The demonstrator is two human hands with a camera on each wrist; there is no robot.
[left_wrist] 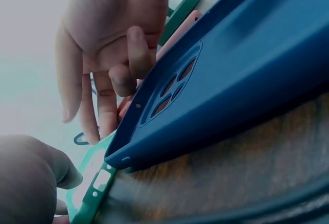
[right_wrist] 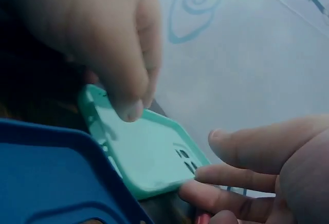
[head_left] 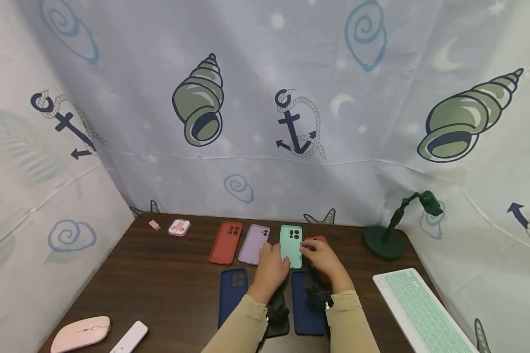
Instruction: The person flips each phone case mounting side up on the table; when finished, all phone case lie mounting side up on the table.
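Observation:
A mint-green phone case (head_left: 291,234) lies hollow side up at the back of the desk, between my two hands. My left hand (head_left: 270,269) is at its left edge, thumb over the case and fingers outside the rim, pinching it. At the opposite edge is my right hand (head_left: 324,260); in the right wrist view its fingertips (right_wrist: 198,190) touch the rim near the camera holes, with the thumb held apart. Under the right hand and forearm lie a red phone case (head_left: 320,239), partly hidden, and a blue phone case (head_left: 309,316).
Left of the mint case lie a purple case (head_left: 253,244) and another red case (head_left: 224,245). In front are a second blue case (head_left: 231,299) and a black case (head_left: 279,326). A green lamp (head_left: 383,242) and keyboard (head_left: 419,309) stand right; a mouse (head_left: 81,334) lies left.

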